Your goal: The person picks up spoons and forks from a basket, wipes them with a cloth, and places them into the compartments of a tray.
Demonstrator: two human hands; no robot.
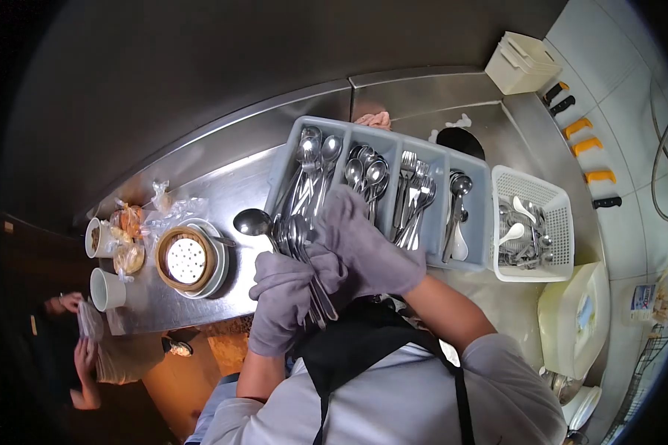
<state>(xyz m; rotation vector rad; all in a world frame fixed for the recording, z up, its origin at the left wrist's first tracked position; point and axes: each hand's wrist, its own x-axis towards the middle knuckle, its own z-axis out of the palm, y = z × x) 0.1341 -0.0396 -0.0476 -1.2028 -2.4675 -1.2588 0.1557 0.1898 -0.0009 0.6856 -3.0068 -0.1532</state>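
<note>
My left hand, in a grey-purple cloth covering, is closed round a bundle of metal spoons. Their handles point down toward my apron, and the bowls rise above the fist. One large serving spoon sticks out to the left. My right hand, covered in similar cloth, bends in against the bundle from the right; its fingers look closed, but what they grip is hidden. Just beyond both hands lies a grey cutlery tray with spoons and forks in separate compartments.
Right of the tray stands a white basket holding mixed cutlery. Knives with orange and black handles line the right wall. On the left are a bamboo steamer on plates, bagged food and white tubs. Another person stands lower left.
</note>
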